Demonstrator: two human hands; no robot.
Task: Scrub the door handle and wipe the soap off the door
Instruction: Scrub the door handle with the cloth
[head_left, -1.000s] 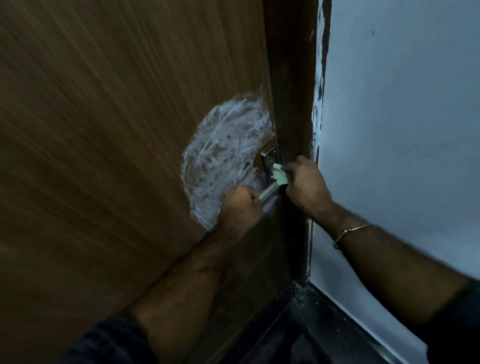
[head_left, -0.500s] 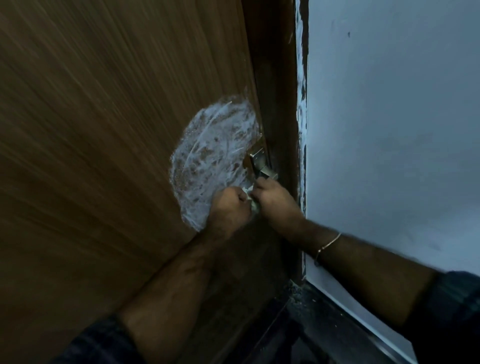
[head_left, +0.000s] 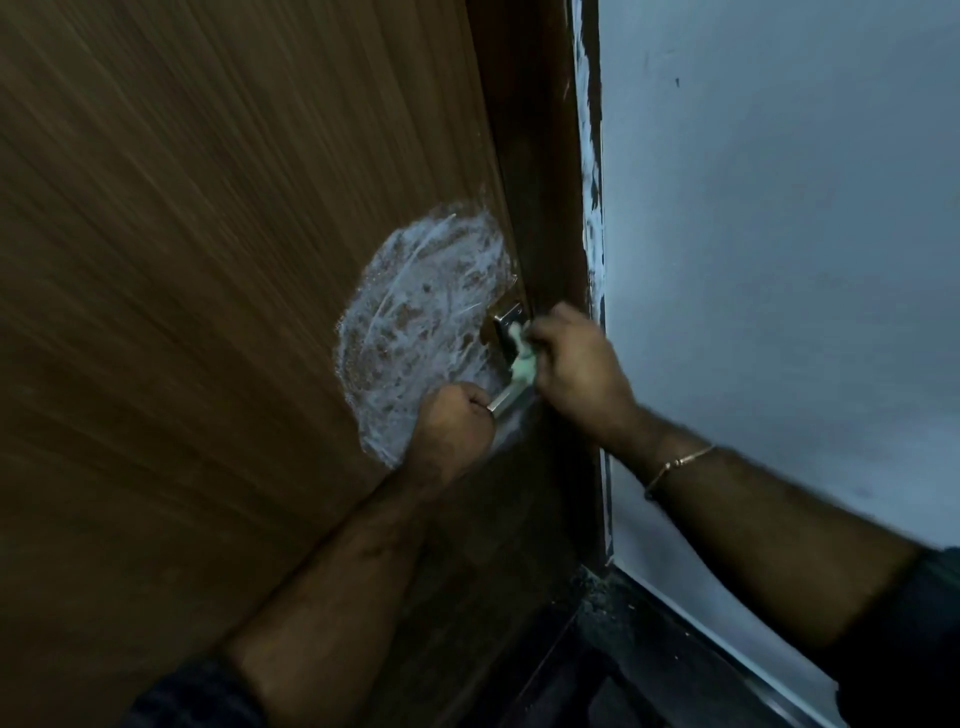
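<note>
**Handle scrub under way, soap not yet wiped**

Your right hand (head_left: 576, 374) has its fingers curled tight around a pale green scrubbing pad (head_left: 522, 358), pressing it against the metal door handle (head_left: 511, 397) just below the handle's square backplate (head_left: 506, 317). Your left hand (head_left: 454, 421) is clenched in a fist around the free end of the same handle, holding the lever steady from the side away from the door frame (head_left: 540, 208).

Out from the handle, a wide round patch of white soap lather (head_left: 415, 327) covers the wooden door (head_left: 208, 260), reaching above and below the handle on the side away from the frame. Streaks run through the lather, but it looks fully in place.

As a judgement: you are in the scrubbing half of the job. The handle is getting worked now; wiping the soap off the door has not started, so most of the task remains.
</note>
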